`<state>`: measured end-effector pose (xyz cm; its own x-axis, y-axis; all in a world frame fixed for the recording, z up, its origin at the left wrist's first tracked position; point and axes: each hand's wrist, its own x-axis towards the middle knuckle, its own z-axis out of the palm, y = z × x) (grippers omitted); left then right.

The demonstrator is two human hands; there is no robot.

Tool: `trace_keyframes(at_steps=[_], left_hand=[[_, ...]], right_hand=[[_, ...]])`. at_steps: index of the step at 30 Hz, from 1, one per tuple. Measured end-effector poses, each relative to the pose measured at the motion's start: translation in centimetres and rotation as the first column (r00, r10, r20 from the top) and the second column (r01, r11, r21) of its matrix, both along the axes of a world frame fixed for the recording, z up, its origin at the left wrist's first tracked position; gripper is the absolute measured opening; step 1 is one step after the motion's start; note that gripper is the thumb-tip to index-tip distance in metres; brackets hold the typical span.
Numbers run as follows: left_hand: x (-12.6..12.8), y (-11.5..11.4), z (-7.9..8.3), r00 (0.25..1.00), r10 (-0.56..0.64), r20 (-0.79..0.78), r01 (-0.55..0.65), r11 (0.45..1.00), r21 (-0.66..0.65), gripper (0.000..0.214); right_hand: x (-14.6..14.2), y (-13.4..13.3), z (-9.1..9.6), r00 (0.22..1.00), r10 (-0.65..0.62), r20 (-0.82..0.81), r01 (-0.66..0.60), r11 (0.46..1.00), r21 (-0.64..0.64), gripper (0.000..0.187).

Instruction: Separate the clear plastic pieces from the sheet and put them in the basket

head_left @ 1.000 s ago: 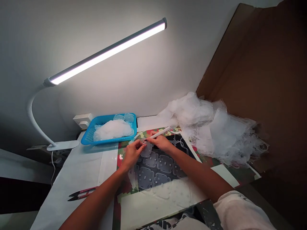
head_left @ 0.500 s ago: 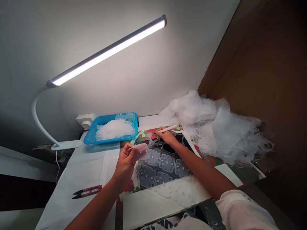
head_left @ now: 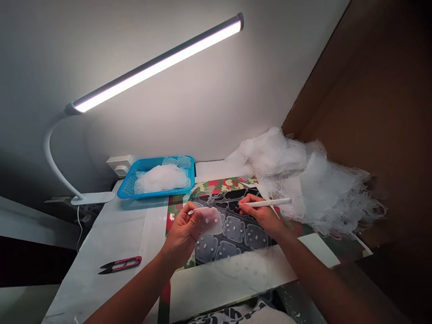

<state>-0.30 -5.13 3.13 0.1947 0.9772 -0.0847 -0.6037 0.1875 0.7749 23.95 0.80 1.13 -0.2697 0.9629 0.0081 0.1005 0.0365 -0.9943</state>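
Observation:
Between the thumb and fingers of my left hand (head_left: 182, 231) is a translucent silicone-like pad (head_left: 211, 221) with small white bits on it. My right hand (head_left: 265, 215) grips a white pen-like stick (head_left: 270, 203), its back end pointing right; the working tip is hidden by the fingers. Below both hands lies a dark sheet (head_left: 221, 260) bearing several clear rounded-square pieces (head_left: 233, 228) dotted with white bits. Toward the back of this sheet, dark cut-out shapes and loose clear strips show.
A blue basket (head_left: 124, 192) holding clear pieces stands back left. Red-handled thread snips (head_left: 123, 264) lie on the white table cover (head_left: 111, 234). A large heap of translucent scraps (head_left: 324, 189) fills the back right. A lit lamp (head_left: 158, 63) arches overhead.
My right hand has moved right and nearer with the stick, away from the loose strips at the back. My left hand has shifted slightly right, still holding the pad.

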Motion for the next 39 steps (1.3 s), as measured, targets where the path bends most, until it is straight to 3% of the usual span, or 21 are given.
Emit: trace_keyframes(at_steps=[8,19,21,23,25,26,27,29,30,31,33,35,37,39], left_hand=[[0.6,0.3,0.1,0.999,-0.011,0.050,0.011,1.000,-0.003,0.029],[1.6,0.8,-0.5,0.999,-0.027,-0.034,0.028,0.998,0.052,0.026],[1.1,1.8,-0.4,0.994,0.035,-0.100,-0.026,0.996,0.090,0.028],[-0.6,3.9,0.1,0.958,0.187,-0.219,-0.155,0.976,0.155,0.033],[-3.3,6.9,1.1,0.832,0.376,-0.408,-0.290,0.922,0.258,0.034],[-4.9,8.5,1.6,0.713,0.466,-0.524,-0.327,0.882,0.339,0.032],[-6.3,9.9,2.1,0.525,0.549,-0.650,-0.322,0.835,0.445,0.029],[-8.1,12.0,2.6,0.044,0.658,-0.752,-0.170,0.746,0.643,0.030],[-8.3,12.5,2.5,-0.045,0.673,-0.738,-0.108,0.731,0.674,0.032],[-8.0,12.7,2.2,-0.089,0.678,-0.730,-0.037,0.730,0.683,0.032],[-5.9,12.3,0.6,-0.020,0.635,-0.772,0.163,0.764,0.624,0.026],[-3.1,11.2,-1.7,-0.013,0.563,-0.826,0.462,0.736,0.495,0.021],[-0.7,10.2,-4.0,-0.115,0.570,-0.814,0.637,0.671,0.379,0.021],[0.5,9.8,-5.7,-0.207,0.597,-0.775,0.677,0.659,0.327,0.016]], right_hand=[[4.7,-0.8,-3.6,0.972,-0.237,0.000,0.237,0.970,-0.057,0.038],[6.4,-1.4,-4.9,0.946,-0.320,-0.044,0.316,0.945,-0.081,0.038],[6.4,-1.2,-4.9,0.947,-0.318,-0.043,0.314,0.947,-0.074,0.037],[6.4,-1.0,-4.8,0.950,-0.311,-0.039,0.308,0.949,-0.072,0.037],[6.4,-0.7,-4.7,0.951,-0.309,-0.025,0.306,0.949,-0.074,0.035],[6.4,-0.5,-4.7,0.950,-0.313,-0.018,0.311,0.948,-0.076,0.035],[6.4,-0.2,-4.7,0.947,-0.320,-0.015,0.318,0.945,-0.079,0.035],[6.3,0.5,-4.8,0.941,-0.338,-0.017,0.335,0.937,-0.097,0.033],[6.3,0.9,-4.9,0.939,-0.343,-0.022,0.339,0.934,-0.113,0.032],[6.2,1.3,-5.0,0.939,-0.342,-0.026,0.336,0.932,-0.134,0.031],[6.0,2.1,-5.3,0.945,-0.326,-0.037,0.315,0.934,-0.170,0.031],[5.9,2.7,-5.5,0.954,-0.295,-0.054,0.282,0.943,-0.177,0.032],[5.8,3.1,-5.5,0.964,-0.259,-0.063,0.246,0.956,-0.162,0.032],[5.8,3.3,-5.6,0.972,-0.228,-0.054,0.219,0.965,-0.145,0.032]])
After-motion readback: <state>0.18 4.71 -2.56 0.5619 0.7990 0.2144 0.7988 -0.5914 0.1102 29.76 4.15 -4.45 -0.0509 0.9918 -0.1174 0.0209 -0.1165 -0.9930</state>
